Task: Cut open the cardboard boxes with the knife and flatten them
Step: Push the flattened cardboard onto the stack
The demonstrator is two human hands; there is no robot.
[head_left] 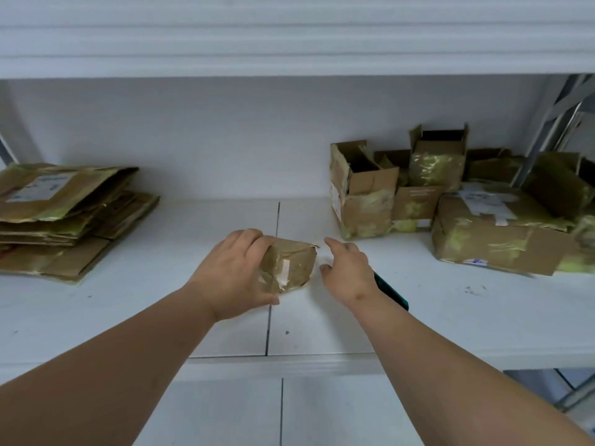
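Both bare forearms reach up from the frame's lower corners; the left hand (231,272) curls its fingers at centre, while the right hand (349,273) hangs loosely spread just right of centre.

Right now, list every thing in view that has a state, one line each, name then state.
small taped box: still sealed, gripped on its left side.
left hand: curled round the small taped box.
right hand: open, just right of the box, holding nothing.
knife: lying on the shelf, partly under the right wrist; blade not visible.
flattened stack: folded flat, piled at left.
open-topped boxes: upright, flaps raised.
large taped box: closed.
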